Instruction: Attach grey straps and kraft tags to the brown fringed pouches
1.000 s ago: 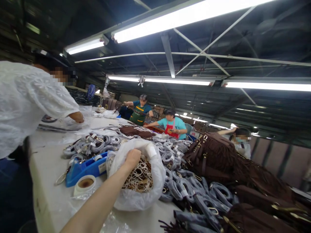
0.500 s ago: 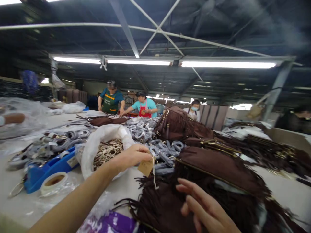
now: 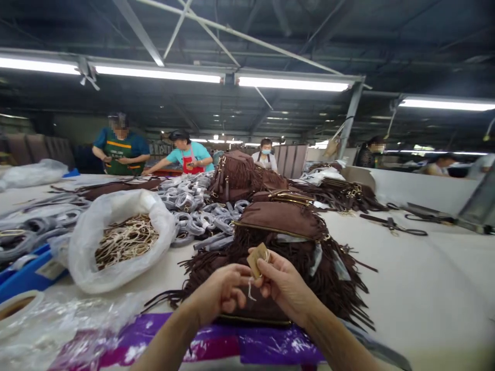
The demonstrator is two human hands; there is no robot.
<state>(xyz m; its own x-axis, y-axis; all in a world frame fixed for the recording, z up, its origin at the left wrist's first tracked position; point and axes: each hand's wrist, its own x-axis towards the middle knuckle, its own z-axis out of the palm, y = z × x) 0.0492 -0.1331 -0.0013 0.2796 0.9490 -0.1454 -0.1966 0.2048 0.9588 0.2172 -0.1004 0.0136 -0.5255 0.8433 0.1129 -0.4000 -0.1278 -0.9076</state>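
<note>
A small tan paper hang tag with a white string is held up in front of me. My right hand pinches the tag between thumb and fingers. My left hand is closed at the tag's lower left, its fingertips on the string. Just beneath both hands lies a dark brown fringed bag with a gold zip. Another brown bag rests behind it, its fringe hanging down.
A white plastic sack of looped strings stands to the left, near a blue tape dispenser. Coiled grey-wrapped straps and more brown bags are piled behind. Purple plastic lies in front. Several people work across the table.
My left hand has brought the tag from beside the sack to above the brown bag. My right hand has closed on the tag. The view has turned right.
</note>
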